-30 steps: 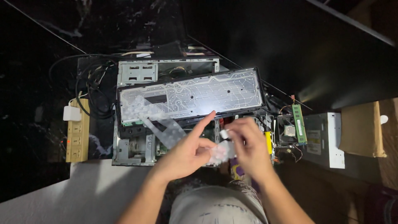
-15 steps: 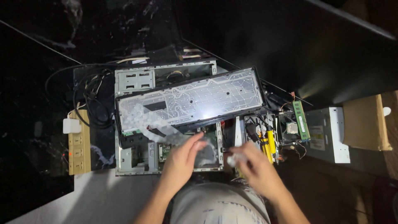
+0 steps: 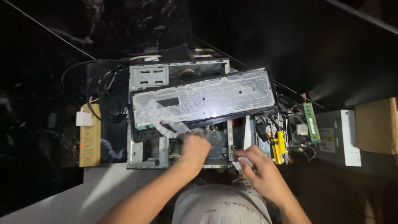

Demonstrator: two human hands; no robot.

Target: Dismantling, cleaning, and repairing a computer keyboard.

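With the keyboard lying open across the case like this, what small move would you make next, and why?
Probably lift the left hand slightly to peel the clear sheet further off the keyboard. That hand already grips the sheet's loose corner at the keyboard's near edge, while the right hand holds something white near the case.

Dark glossy floor (image 3: 257, 37), dim rm, light fr. above
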